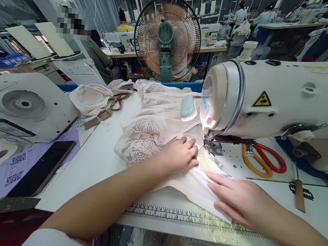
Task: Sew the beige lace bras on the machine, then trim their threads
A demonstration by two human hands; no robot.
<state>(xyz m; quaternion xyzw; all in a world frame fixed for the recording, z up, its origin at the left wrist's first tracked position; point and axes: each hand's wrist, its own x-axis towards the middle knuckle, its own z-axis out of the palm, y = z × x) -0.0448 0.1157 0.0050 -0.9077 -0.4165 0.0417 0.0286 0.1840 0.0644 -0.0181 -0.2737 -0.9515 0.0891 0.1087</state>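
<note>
A pale beige lace garment [148,133] lies bunched on the white sewing table [97,163], its edge running under the presser foot [211,147] of a white sewing machine [281,98]. My left hand [178,155] rests on the fabric just left of the foot, fingers curled and pressing it down. Flat on the fabric's near edge lies my right hand [240,200], in front of the needle, fingers stretched toward the foot. Neither hand grips anything.
Red and orange scissors [264,160] lie behind the needle plate, a razor blade tool [300,192] to their right. A black phone [41,167] sits on paper slips at left beside another machine [24,105]. More beige garments [93,97] and a fan [167,37] stand behind. People work far back.
</note>
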